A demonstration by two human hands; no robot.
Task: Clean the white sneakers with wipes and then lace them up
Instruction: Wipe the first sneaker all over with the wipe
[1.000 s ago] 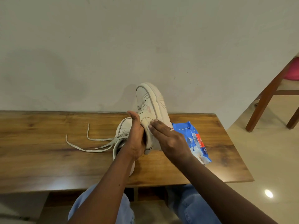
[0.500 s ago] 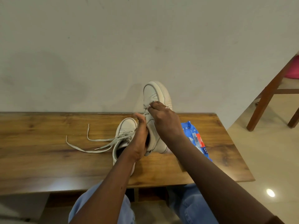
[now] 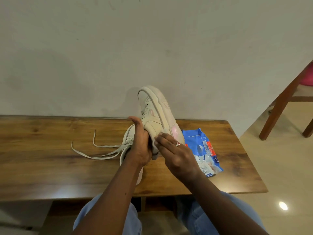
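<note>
My left hand (image 3: 140,143) grips a white sneaker (image 3: 155,109) around its heel end and holds it tilted, toe up toward the wall, sole facing right. With straight fingers, my right hand (image 3: 176,155) presses a white wipe (image 3: 155,143) against the sneaker's side near the heel; most of the wipe is hidden under the fingers. The second white sneaker (image 3: 128,136) lies on the wooden table (image 3: 50,167) behind my left hand. Its loose laces (image 3: 94,155) trail off to the left. A blue pack of wipes (image 3: 203,150) lies flat on the table to the right of my hands.
The table stands against a plain wall (image 3: 101,56). A wooden chair (image 3: 279,107) stands on the tiled floor at the far right. My knees in blue jeans (image 3: 199,216) are under the table's front edge.
My right hand has slid from the sneaker's upper lace area down to the side near the heel. The sneaker has tilted a little to the right in my left hand.
</note>
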